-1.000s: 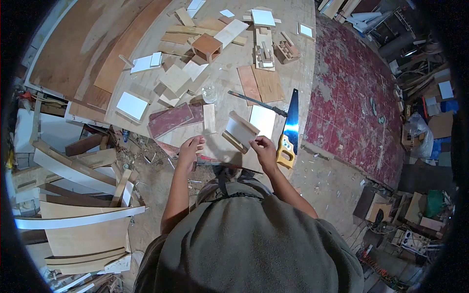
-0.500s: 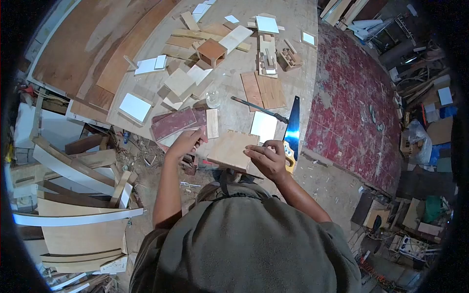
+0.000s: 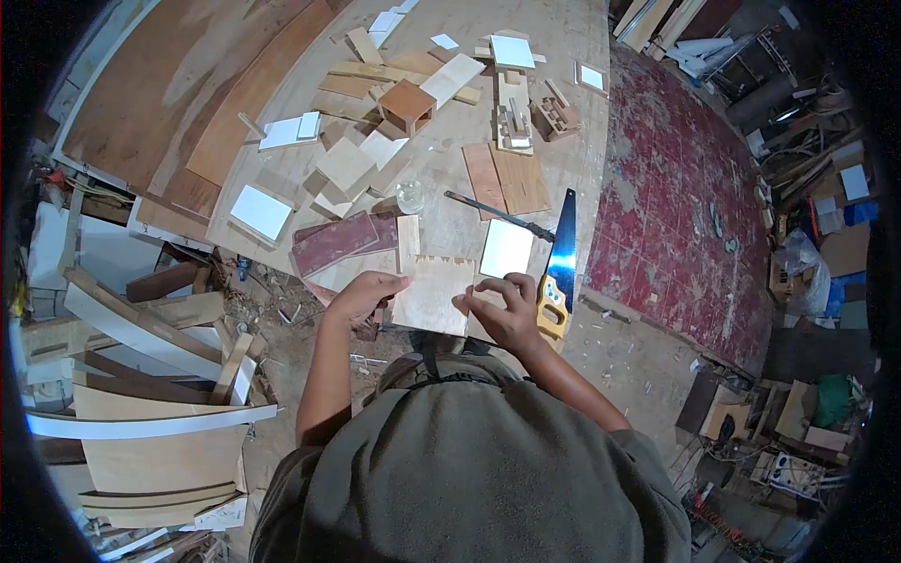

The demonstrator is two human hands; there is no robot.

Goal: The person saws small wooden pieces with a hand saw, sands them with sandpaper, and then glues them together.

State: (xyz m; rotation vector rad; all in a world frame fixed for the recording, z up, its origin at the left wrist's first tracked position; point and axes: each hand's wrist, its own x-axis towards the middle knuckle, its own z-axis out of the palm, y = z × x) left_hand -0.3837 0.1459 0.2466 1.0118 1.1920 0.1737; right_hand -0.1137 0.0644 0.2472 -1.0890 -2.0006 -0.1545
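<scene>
A square light plywood piece (image 3: 434,296) with a rough, notched far edge is in front of me at the table's near edge. My left hand (image 3: 369,296) is closed on its left side, thumb on top and the other fingers mostly hidden. My right hand (image 3: 507,311) has bent fingers pinching the piece's right edge. Beyond the left hand lie dark red sanding sheets (image 3: 338,244) and a narrow wood strip (image 3: 407,241). To the right are a handsaw (image 3: 557,267) with a yellow handle, a white panel (image 3: 506,248) and a dark file-like bar (image 3: 497,214).
Farther back on the worktable (image 3: 441,178) are a small open wooden box (image 3: 406,105), a glass jar (image 3: 409,196), reddish-brown boards (image 3: 507,178) and several offcuts. Curved wooden parts (image 3: 155,408) crowd the floor at left. A red floor area (image 3: 685,216) lies at right.
My left hand has moved from beside the sanding sheets onto the plywood piece's left edge. The piece has turned slightly, bringing its notched edge squarely to the far side. My right hand has shifted slightly left.
</scene>
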